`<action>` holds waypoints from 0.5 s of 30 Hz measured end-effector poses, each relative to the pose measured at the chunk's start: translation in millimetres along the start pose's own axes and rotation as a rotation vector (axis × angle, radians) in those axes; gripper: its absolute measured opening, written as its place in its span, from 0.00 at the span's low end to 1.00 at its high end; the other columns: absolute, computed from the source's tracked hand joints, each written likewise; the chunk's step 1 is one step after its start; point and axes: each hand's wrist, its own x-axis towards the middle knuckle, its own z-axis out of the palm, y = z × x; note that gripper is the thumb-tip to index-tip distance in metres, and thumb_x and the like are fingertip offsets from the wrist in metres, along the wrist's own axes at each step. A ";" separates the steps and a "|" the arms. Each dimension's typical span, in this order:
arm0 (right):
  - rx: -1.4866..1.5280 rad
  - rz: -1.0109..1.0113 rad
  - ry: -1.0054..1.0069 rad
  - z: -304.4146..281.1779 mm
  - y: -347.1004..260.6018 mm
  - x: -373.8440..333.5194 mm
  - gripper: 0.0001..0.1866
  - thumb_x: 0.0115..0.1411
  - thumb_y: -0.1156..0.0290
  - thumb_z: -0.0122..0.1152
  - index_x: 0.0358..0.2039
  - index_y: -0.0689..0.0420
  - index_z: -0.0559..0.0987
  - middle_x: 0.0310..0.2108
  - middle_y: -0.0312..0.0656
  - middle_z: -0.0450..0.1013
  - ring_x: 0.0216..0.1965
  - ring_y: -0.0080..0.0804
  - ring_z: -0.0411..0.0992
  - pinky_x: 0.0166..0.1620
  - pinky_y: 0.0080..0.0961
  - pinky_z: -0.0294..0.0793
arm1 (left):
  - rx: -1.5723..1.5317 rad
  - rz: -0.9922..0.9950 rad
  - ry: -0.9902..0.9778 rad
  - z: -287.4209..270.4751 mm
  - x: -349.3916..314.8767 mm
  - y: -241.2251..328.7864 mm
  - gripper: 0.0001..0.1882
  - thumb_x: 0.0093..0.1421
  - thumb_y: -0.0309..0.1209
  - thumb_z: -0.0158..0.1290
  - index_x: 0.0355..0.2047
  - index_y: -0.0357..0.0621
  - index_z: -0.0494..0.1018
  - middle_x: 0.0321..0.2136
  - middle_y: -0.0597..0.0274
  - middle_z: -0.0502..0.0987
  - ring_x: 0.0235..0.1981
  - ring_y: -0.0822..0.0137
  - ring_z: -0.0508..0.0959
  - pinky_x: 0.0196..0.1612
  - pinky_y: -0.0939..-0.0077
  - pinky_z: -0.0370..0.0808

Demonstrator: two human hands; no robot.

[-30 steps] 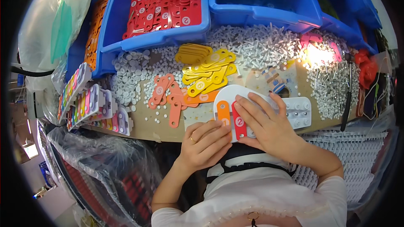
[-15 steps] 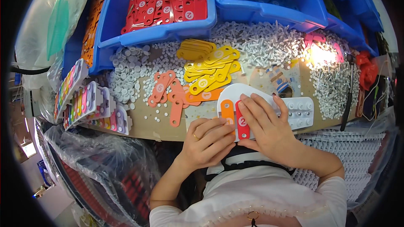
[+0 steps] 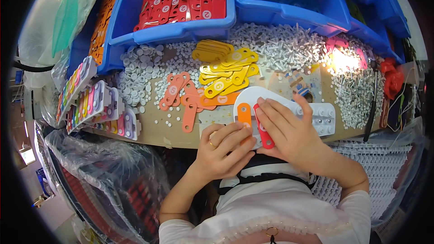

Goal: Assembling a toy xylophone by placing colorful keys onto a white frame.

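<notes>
A white xylophone-like plastic base point(image 3: 253, 94) lies at the table's front edge, one end rounded and the other carrying round raised studs. Across its rounded end lies an orange metal-looking bar point(image 3: 244, 111) with a hole. My left hand point(image 3: 224, 150) has curled fingers closed over the lower part of that bar, and its fingertips hide the end. A red bar point(image 3: 265, 136) leans at a slant beside it. My right hand point(image 3: 289, 131) holds the red bar with its fingers along the right side and the thumb near the lower end. Its little finger is lifted.
Yellow bars point(image 3: 228, 73) and salmon bars point(image 3: 174, 91) lie in loose piles behind the base. White caps point(image 3: 135, 79), white pins point(image 3: 289, 43) and screws point(image 3: 355, 97) are heaped around. A blue bin point(image 3: 181, 31) holds red bars. Assembled colourful xylophones point(image 3: 92, 106) stack at left.
The red bar has turned from nearly straight to slanted, its lower end now further right. My right hand has shifted slightly with it. The left hand stays at the orange bar.
</notes>
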 end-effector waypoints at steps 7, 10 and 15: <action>0.235 -0.024 0.012 -15.0 16.2 10.1 0.40 0.47 0.48 0.66 0.55 0.64 0.71 0.55 0.46 0.69 0.55 0.36 0.68 0.65 0.57 0.40 | 0.116 0.059 -0.022 10.6 -4.0 10.3 0.14 0.41 0.35 0.66 0.31 0.57 0.78 0.47 0.67 0.75 0.48 0.62 0.70 0.48 0.66 0.62; 0.251 -0.036 -0.008 -17.1 16.5 11.6 0.40 0.48 0.48 0.67 0.55 0.63 0.71 0.54 0.46 0.70 0.55 0.35 0.69 0.65 0.57 0.40 | 0.052 0.093 0.025 10.9 -6.6 13.0 0.10 0.42 0.30 0.63 0.27 0.55 0.78 0.45 0.67 0.76 0.45 0.61 0.69 0.47 0.66 0.62; 0.213 0.045 0.012 -11.4 0.0 8.5 0.40 0.48 0.48 0.66 0.55 0.63 0.71 0.54 0.46 0.69 0.55 0.35 0.68 0.65 0.58 0.40 | -0.107 -0.003 0.008 -1.1 -16.0 12.4 0.12 0.39 0.19 0.55 0.24 0.52 0.76 0.41 0.65 0.78 0.41 0.60 0.70 0.44 0.68 0.65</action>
